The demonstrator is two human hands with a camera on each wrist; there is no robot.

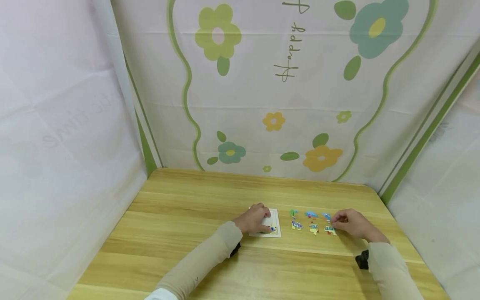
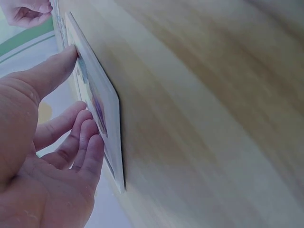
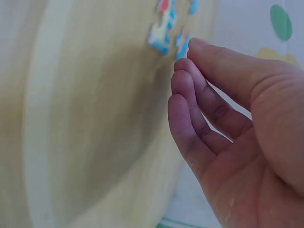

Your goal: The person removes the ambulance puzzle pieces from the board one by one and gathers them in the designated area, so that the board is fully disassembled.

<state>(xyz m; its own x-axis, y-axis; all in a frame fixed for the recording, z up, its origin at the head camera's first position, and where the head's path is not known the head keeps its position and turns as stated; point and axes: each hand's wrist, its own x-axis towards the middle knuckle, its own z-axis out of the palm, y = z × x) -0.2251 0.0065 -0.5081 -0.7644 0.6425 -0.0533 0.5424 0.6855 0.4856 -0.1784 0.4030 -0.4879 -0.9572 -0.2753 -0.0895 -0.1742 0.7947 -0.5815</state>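
"While a flowered cloth (image 1: 240,96) hangs at the back, what's nearer you?"

"The wood-grained bench (image 1: 180,225), and over it my left hand (image 1: 256,218), loosely bent, well apart from my right hand (image 1: 351,223), whose thumb and fingertips sit close together."

"Pinching something?"

"I can't tell."

"And smaller things?"

"The white tray (image 1: 275,216), touched by my left fingers, and colourful puzzle pieces (image 1: 297,226) in two rows between the tray and my right hand."
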